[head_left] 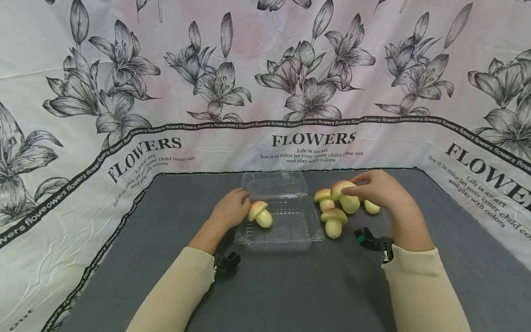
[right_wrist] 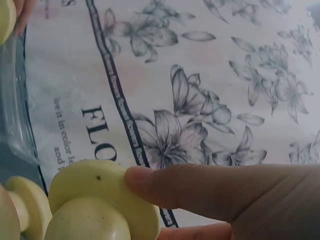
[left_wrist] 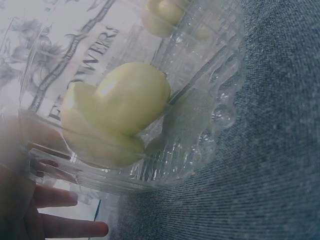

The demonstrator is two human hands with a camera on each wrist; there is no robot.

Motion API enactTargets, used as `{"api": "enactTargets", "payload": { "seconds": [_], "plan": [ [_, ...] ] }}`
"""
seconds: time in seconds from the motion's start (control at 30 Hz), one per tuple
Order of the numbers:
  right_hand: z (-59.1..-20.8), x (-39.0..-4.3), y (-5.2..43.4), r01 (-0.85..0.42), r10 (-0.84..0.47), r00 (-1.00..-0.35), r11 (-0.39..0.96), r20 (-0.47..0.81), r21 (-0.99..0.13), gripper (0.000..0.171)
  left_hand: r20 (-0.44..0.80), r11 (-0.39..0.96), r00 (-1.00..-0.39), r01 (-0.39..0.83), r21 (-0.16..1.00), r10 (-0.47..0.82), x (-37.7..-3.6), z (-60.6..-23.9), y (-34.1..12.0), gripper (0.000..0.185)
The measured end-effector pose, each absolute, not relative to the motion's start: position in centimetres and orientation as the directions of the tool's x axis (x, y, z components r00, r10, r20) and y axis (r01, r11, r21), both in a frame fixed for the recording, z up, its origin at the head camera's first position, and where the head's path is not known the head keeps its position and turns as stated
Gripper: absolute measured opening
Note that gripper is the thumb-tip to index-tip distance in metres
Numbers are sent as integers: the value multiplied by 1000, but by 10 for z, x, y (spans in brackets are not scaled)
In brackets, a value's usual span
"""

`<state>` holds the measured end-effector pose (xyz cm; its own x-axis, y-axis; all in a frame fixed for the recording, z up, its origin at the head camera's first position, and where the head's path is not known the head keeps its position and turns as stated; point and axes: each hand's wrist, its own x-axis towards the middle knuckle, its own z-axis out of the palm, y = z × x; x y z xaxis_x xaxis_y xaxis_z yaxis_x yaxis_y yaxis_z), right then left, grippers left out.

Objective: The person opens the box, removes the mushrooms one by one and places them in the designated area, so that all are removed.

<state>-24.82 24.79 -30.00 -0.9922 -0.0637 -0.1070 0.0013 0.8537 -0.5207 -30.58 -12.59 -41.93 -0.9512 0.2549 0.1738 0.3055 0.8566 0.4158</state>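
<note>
A clear plastic box [head_left: 282,240] stands on the table with its hinged lid [head_left: 274,185] raised at the back. Inside, near its left wall, lies a toy mushroom [head_left: 263,218] with a pale stem and a reddish-yellow cap. My left hand [head_left: 229,211] holds the box's left rim; two fingers [left_wrist: 75,226] stretch down outside the wall, the rest partly hidden behind plastic. To the right of the box, my right hand [head_left: 383,190] pinches the cap of another toy mushroom [head_left: 350,204], thumb [right_wrist: 170,186] on the cap's near side.
Beside the box's right wall are two more toy mushrooms, one farther back [head_left: 327,204] and one nearer [head_left: 333,226]. A pale yellow rounded piece [head_left: 372,207] shows below the right hand. A flower-printed cloth [head_left: 315,145] rises behind the grey table [head_left: 286,290].
</note>
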Motion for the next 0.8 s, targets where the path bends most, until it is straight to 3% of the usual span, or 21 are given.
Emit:
{"api": "enactTargets", "payload": {
  "seconds": [0.4, 0.8],
  "plan": [
    [-317, -257, 285, 150, -39, -960, 763, -277, -628, 83, 184, 854, -949, 311, 418, 256, -307, -422, -127, 43],
    [-345, -267, 303, 231, -66, -908, 745, -414, -625, 85, 187, 858, -949, 311, 409, 255, -305, -420, -126, 42]
  ]
}}
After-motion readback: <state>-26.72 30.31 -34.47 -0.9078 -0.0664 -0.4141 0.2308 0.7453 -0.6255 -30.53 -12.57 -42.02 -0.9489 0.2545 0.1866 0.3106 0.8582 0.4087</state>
